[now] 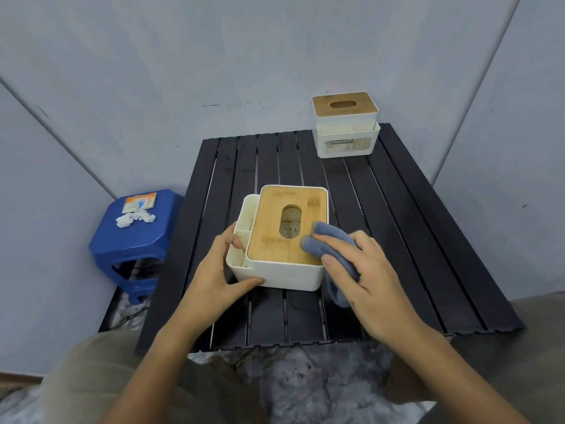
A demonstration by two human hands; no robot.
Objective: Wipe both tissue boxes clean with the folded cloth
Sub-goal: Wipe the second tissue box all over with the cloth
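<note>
A white tissue box with a bamboo lid (275, 240) stands in the middle of the black slatted table (412, 224). My left hand (220, 270) grips its near left corner, thumb along the front wall and fingers over the side compartments. My right hand (363, 270) holds a folded blue cloth (330, 240) against the lid's right near corner; part of the cloth hangs down the box's right side. A second white tissue box with a bamboo lid (345, 127) stands at the table's far right corner, with a label on its front.
A blue plastic stool (134, 240) stands left of the table, with a packet and crumpled white tissues on top. Grey walls close in behind and on both sides. My knees are at the table's near edge.
</note>
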